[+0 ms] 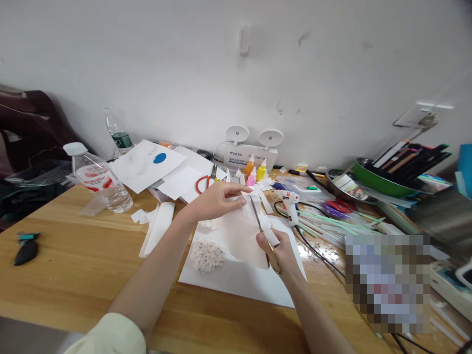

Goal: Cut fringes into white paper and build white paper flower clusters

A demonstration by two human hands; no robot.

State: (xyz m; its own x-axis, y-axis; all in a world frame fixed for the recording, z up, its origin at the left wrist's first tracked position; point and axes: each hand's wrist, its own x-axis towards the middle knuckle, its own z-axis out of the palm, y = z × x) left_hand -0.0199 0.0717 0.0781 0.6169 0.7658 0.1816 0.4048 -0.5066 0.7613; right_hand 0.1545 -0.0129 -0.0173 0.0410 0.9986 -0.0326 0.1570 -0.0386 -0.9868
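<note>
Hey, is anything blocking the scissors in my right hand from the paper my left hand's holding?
Nothing visible. The gold-handled scissors in your right hand have their blades at the white paper in your left hand; the heap of white bits lies off to the left.

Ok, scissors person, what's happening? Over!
Left hand holding white paper. Right hand gripping gold-handled scissors, blades at the paper. White bits heaped nearby on a sheet.

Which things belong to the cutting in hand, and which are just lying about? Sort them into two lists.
Apparently in the job: gold-handled scissors, paper at the blades, white sheet beneath, pile of small white pieces.

Apparently just lying about: red-handled scissors, glue gun, red-labelled bottle, green-labelled bottle, green bowl.
</note>
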